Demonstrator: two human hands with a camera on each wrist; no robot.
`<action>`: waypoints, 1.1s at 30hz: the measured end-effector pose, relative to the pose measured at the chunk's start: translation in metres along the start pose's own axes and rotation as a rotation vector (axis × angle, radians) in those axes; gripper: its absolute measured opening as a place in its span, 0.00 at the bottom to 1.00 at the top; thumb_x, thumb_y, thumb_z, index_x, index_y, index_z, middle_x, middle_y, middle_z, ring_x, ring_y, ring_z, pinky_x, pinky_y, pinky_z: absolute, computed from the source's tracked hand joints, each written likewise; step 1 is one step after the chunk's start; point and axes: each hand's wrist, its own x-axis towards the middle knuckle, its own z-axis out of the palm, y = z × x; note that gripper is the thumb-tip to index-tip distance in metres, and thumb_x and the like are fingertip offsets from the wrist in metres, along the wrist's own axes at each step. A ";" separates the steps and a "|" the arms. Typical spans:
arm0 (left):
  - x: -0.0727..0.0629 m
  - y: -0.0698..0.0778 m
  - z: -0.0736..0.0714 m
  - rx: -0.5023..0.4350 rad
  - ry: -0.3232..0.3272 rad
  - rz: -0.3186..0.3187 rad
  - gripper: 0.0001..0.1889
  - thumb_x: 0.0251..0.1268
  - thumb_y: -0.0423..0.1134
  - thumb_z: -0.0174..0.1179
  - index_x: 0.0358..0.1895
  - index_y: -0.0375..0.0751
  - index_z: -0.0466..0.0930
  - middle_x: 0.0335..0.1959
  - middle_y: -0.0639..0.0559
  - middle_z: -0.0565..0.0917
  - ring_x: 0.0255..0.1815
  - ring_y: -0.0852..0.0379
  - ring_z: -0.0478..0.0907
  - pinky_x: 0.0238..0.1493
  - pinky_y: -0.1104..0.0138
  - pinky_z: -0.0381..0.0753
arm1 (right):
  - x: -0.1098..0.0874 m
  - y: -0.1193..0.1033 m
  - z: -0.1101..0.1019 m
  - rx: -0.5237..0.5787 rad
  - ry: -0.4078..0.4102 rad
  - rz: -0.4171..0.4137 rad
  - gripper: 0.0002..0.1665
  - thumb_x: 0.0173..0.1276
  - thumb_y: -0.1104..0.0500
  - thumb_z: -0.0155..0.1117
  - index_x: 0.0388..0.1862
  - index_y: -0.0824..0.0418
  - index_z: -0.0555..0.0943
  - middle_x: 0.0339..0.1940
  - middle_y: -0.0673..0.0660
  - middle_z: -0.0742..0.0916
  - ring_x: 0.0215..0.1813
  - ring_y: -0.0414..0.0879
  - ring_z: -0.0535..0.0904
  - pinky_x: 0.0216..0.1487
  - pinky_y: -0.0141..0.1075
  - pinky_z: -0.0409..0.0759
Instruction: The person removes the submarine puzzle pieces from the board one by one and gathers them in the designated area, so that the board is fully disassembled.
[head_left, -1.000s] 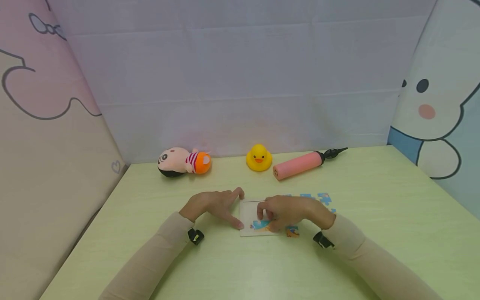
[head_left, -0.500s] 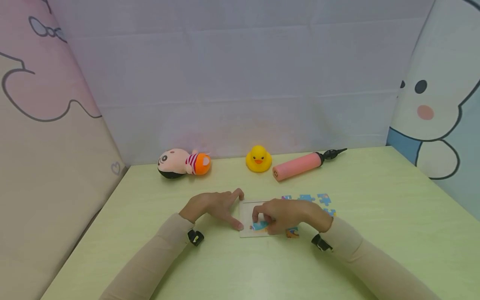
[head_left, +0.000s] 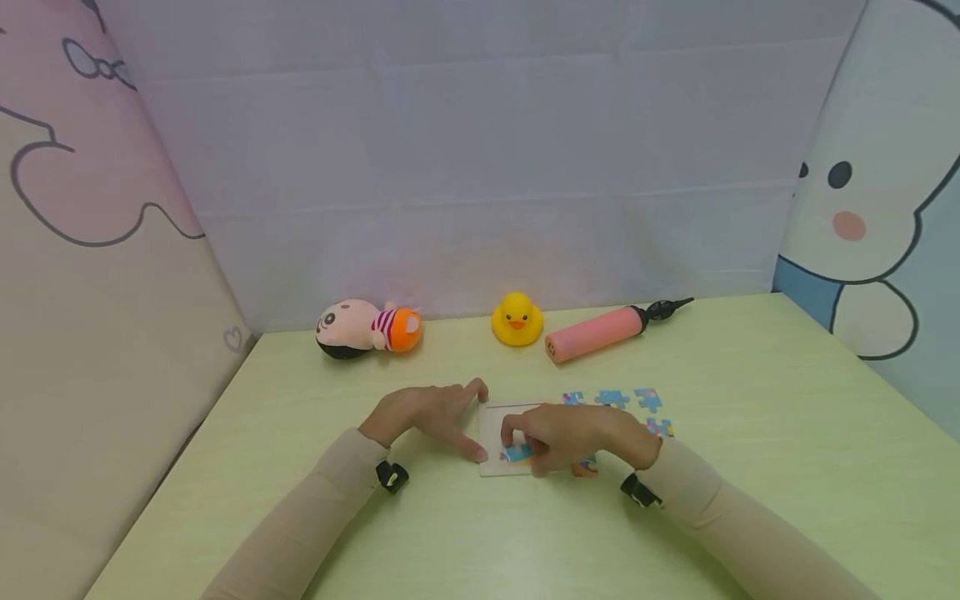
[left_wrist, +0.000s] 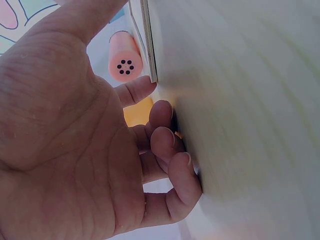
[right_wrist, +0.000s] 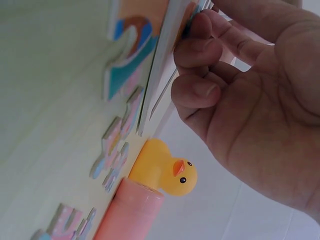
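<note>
A pale, flat puzzle tray (head_left: 491, 427) lies on the table between the hands. My left hand (head_left: 435, 418) is spread along its left edge, the index fingertip at the far corner and the thumb at the near one; its other fingers curl down to the table in the left wrist view. Over the tray's right part, my right hand (head_left: 573, 432) bends its fingers and thumb down onto a jigsaw puzzle piece, mostly hidden beneath the fingertips. Blue and orange puzzle artwork (head_left: 517, 453) shows on the tray beside them. A loose piece (right_wrist: 132, 45) lies just right of the tray.
Several loose puzzle pieces (head_left: 612, 397) lie beyond and right of the right hand. Along the back stand a plush doll (head_left: 367, 327), a yellow rubber duck (head_left: 517, 320) and a pink hand pump (head_left: 600, 332). A pale cloth wall (head_left: 480, 167) rises behind them.
My right hand has shifted slightly left and toward the person over the tray, uncovering more loose pieces behind it. The left hand stays at the tray's edge.
</note>
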 end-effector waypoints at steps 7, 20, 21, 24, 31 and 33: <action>0.000 0.000 0.001 0.010 0.002 -0.004 0.43 0.53 0.66 0.70 0.65 0.55 0.56 0.46 0.52 0.75 0.47 0.54 0.75 0.51 0.57 0.73 | -0.001 -0.001 0.000 0.021 -0.007 0.007 0.19 0.69 0.66 0.67 0.52 0.52 0.71 0.23 0.49 0.76 0.17 0.42 0.75 0.39 0.31 0.75; 0.002 -0.001 0.002 0.005 0.005 0.001 0.43 0.52 0.66 0.71 0.65 0.54 0.57 0.45 0.52 0.75 0.46 0.53 0.75 0.50 0.57 0.73 | -0.001 0.000 0.000 0.045 -0.010 0.021 0.20 0.69 0.66 0.67 0.52 0.51 0.69 0.23 0.50 0.77 0.13 0.45 0.76 0.35 0.31 0.76; 0.002 -0.001 0.002 0.004 0.006 -0.001 0.43 0.52 0.66 0.71 0.65 0.54 0.57 0.46 0.52 0.75 0.46 0.54 0.75 0.50 0.57 0.73 | -0.001 0.000 0.000 0.047 -0.010 0.015 0.21 0.69 0.66 0.67 0.52 0.51 0.69 0.23 0.50 0.77 0.13 0.45 0.76 0.35 0.31 0.76; 0.002 -0.001 0.002 0.003 0.008 -0.007 0.43 0.52 0.66 0.71 0.65 0.55 0.57 0.46 0.52 0.75 0.46 0.53 0.75 0.50 0.57 0.73 | -0.001 0.000 -0.001 0.049 -0.006 0.000 0.21 0.68 0.66 0.67 0.51 0.51 0.69 0.22 0.49 0.76 0.14 0.43 0.75 0.35 0.31 0.75; 0.001 0.000 0.002 0.006 0.007 -0.015 0.43 0.52 0.66 0.71 0.64 0.56 0.57 0.45 0.52 0.74 0.45 0.53 0.75 0.50 0.57 0.73 | 0.000 0.001 0.000 0.046 0.015 -0.029 0.21 0.68 0.65 0.68 0.50 0.49 0.68 0.21 0.48 0.72 0.17 0.39 0.72 0.32 0.30 0.72; 0.001 0.000 0.002 0.002 0.006 -0.013 0.43 0.52 0.66 0.71 0.64 0.56 0.57 0.45 0.52 0.74 0.46 0.53 0.75 0.50 0.57 0.73 | 0.000 0.002 0.000 0.048 0.024 -0.039 0.20 0.68 0.65 0.68 0.49 0.49 0.68 0.22 0.48 0.72 0.19 0.39 0.72 0.32 0.30 0.71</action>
